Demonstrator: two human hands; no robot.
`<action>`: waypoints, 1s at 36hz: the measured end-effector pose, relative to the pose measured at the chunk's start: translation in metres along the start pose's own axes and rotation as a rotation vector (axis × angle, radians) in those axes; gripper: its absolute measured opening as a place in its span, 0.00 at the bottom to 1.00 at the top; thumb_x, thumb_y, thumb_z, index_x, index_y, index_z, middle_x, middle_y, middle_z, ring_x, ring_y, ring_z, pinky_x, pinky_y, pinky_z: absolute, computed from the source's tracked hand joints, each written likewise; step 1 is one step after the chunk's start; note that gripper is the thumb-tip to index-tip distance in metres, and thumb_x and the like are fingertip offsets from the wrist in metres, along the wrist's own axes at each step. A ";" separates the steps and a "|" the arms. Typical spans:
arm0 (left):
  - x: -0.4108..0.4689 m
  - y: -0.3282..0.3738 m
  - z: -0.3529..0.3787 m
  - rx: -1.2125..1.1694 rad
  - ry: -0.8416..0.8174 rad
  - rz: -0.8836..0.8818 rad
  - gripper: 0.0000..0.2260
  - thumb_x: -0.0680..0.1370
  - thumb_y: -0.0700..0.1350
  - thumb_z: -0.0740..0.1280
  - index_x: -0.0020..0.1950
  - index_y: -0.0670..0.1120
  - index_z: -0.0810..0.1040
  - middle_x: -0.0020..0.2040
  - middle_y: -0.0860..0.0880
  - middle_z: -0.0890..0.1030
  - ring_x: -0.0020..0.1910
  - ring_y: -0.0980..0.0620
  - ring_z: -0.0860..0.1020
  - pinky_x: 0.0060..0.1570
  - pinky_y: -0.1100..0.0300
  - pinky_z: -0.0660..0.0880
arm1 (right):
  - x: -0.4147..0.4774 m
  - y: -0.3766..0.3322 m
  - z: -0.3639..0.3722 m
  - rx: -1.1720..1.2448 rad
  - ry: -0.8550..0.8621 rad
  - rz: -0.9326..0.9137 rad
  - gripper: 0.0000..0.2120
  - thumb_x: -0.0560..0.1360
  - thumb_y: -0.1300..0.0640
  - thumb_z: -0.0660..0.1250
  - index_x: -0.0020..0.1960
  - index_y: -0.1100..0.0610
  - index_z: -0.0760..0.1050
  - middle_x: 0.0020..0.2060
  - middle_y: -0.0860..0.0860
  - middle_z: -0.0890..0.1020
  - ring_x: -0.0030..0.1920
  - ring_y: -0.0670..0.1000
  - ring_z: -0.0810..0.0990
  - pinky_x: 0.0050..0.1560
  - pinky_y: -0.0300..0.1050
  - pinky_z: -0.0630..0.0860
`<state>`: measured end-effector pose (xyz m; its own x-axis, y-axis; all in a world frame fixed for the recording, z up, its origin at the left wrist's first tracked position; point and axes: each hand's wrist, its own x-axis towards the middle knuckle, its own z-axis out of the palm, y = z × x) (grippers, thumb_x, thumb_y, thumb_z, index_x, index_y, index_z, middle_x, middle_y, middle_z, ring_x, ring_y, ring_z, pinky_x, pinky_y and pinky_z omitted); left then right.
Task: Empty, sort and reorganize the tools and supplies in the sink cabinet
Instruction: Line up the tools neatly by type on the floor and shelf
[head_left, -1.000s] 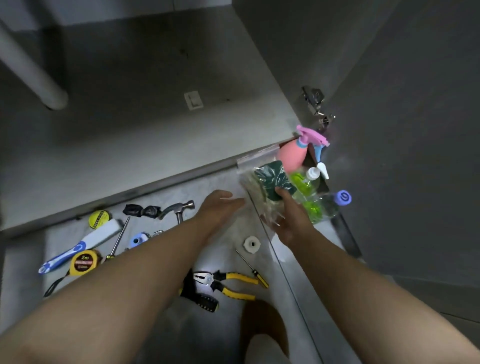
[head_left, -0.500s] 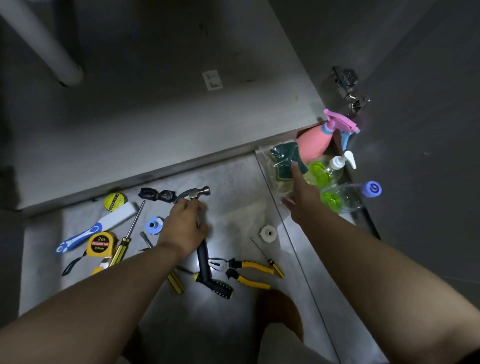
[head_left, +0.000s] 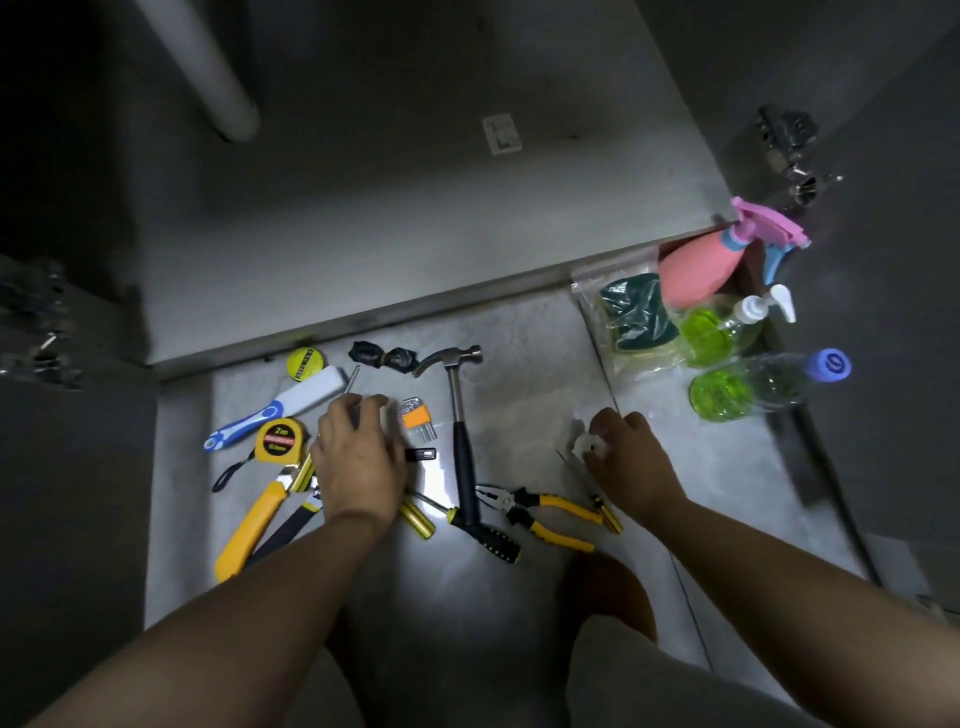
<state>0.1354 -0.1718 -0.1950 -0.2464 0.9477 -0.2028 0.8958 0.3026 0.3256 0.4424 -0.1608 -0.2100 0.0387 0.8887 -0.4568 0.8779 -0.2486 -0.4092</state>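
1. Yellow-handled pliers (head_left: 540, 512) are lying nearest, between the two wrists.
2. The right hand (head_left: 628, 457), at 3 o'clock of the hammer (head_left: 462, 441), is curling its fingers onto a white nut (head_left: 589, 444) and pinching it against the floor.
3. The left hand (head_left: 358, 462), at 9 o'clock of the hammer, is bending its fingers down over a screwdriver (head_left: 353, 376). Whether they are gripping it cannot be told.
4. Hex keys (head_left: 418, 415) are lying at 2 o'clock, just beside those fingertips.
5. A sponge bag (head_left: 628, 317), a pink sprayer (head_left: 696, 270) and a pump bottle (head_left: 722, 332) are crowding together at 1 o'clock of the right hand, beside the cabinet floor (head_left: 363, 208).
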 end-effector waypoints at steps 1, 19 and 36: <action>0.003 -0.003 -0.001 -0.016 0.017 -0.019 0.20 0.76 0.42 0.71 0.68 0.47 0.74 0.66 0.40 0.71 0.66 0.38 0.69 0.62 0.40 0.73 | 0.000 -0.002 0.000 -0.022 0.030 -0.018 0.10 0.74 0.58 0.70 0.54 0.56 0.73 0.48 0.55 0.71 0.44 0.61 0.77 0.41 0.45 0.71; 0.043 -0.032 0.000 -0.329 -0.024 -0.168 0.06 0.77 0.43 0.73 0.53 0.46 0.84 0.52 0.45 0.82 0.52 0.44 0.79 0.54 0.50 0.77 | 0.090 -0.082 -0.018 -0.074 0.147 -0.313 0.07 0.73 0.69 0.68 0.48 0.61 0.81 0.48 0.60 0.76 0.46 0.60 0.79 0.49 0.53 0.78; 0.044 0.046 0.010 -0.837 -0.184 -0.164 0.07 0.73 0.43 0.78 0.47 0.54 0.86 0.42 0.55 0.85 0.41 0.62 0.82 0.37 0.71 0.76 | 0.078 -0.096 -0.023 0.154 0.229 -0.272 0.22 0.72 0.69 0.68 0.65 0.60 0.73 0.60 0.58 0.71 0.54 0.55 0.78 0.55 0.51 0.79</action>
<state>0.1699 -0.1170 -0.1984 -0.2205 0.8759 -0.4292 0.2704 0.4777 0.8359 0.3717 -0.0591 -0.1883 -0.0647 0.9889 -0.1336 0.7895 -0.0311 -0.6129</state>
